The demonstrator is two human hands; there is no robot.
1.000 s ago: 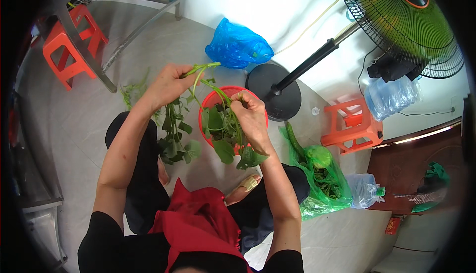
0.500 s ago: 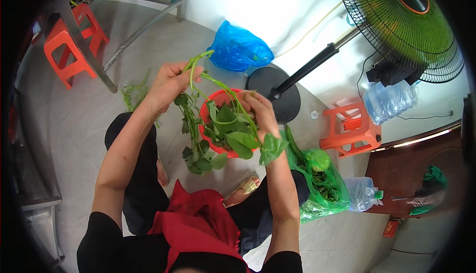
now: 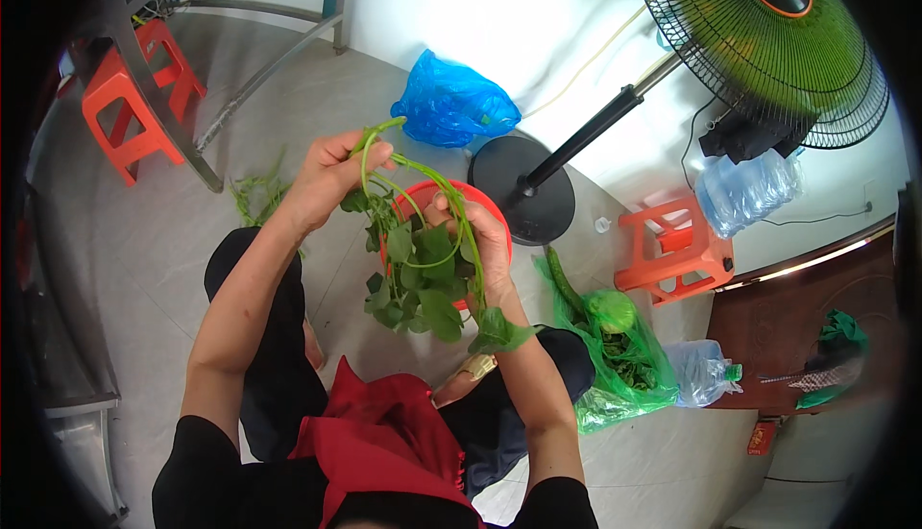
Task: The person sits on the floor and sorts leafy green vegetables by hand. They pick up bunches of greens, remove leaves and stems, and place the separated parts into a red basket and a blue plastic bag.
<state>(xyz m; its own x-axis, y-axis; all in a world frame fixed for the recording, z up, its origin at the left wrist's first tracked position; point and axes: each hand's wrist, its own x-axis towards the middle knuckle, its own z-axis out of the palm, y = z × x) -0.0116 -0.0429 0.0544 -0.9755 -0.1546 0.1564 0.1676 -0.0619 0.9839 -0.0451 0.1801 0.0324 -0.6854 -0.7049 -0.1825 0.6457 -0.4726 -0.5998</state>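
**Both hands closed on leafy green stems above a red basin**

The left hand (image 3: 331, 179) is raised and closed, its fingers pinching the upper ends of several long green stems (image 3: 423, 183). The stems arch out of that grip to the right and down, toward the right hand (image 3: 483, 246), which sits lower and slightly nearer. The right hand's fingers are curled around the same bunch lower down, where the stems run into a cluster of broad green leaves (image 3: 423, 284). The leaves hang below and to the left of the right hand, between the two forearms, with one leaf drooping just near the right wrist.

Directly beneath the bunch, on the floor, stands a red basin (image 3: 485, 204); most of it is hidden by the leaves and the right hand, so only its far rim shows.

Left of the left hand, a few loose green stalks (image 3: 254, 198) lie on the grey floor. To the right of the right forearm lies an open green plastic bag (image 3: 619, 375) with more vegetables in it. Farther off sit a blue plastic bag (image 3: 451, 107), the round black base of a standing fan (image 3: 523, 188), and an orange stool (image 3: 677, 251).
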